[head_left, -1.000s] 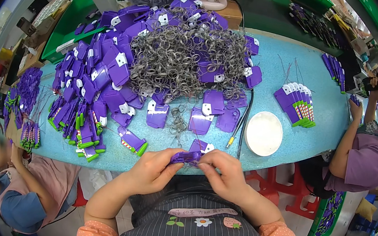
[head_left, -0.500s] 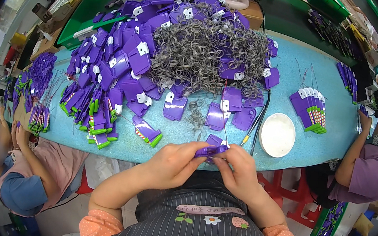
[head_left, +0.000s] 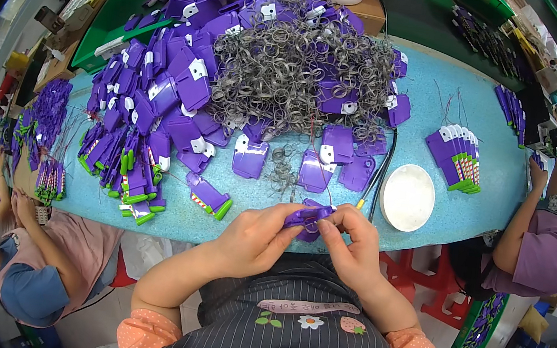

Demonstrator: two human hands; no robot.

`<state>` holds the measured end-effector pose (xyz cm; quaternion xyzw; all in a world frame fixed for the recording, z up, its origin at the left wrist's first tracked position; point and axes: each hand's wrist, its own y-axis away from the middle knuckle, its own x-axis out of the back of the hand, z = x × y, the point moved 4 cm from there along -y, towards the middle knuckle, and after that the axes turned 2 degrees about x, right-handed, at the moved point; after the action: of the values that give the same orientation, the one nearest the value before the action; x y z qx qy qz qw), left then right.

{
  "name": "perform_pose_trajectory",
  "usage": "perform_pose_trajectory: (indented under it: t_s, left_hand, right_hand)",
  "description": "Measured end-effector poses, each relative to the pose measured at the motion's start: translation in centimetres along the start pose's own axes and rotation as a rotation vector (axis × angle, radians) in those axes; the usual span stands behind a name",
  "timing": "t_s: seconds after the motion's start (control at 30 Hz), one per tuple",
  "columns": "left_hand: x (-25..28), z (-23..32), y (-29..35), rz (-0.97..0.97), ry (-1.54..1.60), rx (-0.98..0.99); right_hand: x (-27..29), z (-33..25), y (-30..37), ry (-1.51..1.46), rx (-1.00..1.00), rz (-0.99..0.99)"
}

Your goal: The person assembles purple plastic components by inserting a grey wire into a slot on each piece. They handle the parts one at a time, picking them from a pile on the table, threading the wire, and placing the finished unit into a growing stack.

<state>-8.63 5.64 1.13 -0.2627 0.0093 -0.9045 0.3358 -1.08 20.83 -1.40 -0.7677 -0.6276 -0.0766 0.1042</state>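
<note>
Beside the table [head_left: 255, 191], my left hand [head_left: 253, 237] pinches a purple piece [head_left: 305, 215], probably steadying it for my curled right hand [head_left: 353, 242], whose grip I can't tell.

Left hand [head_left: 253, 237] and right hand [head_left: 354, 247] pinch purple plastic casing [head_left: 304, 216]; blue counter [head_left: 500, 177] carries heaped grey rings [head_left: 291, 71], round white dish [head_left: 407, 198].

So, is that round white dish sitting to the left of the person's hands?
No, the white dish sits on the blue table to the right of the person's right hand.
</note>
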Motion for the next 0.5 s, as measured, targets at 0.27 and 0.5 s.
perform_pose_trajectory:
  t_s: [0.27,0.5]
  left_hand:
    - [0.1,0.0,0.9,-0.025,0.072,0.045]
    - [0.4,0.4,1.4,-0.094,0.236,0.087]
  right_hand:
    - [-0.4,-2.0,0.7,0.219,0.321,0.072]
    - [-0.9,-2.4,0.4,0.301,0.369,0.074]
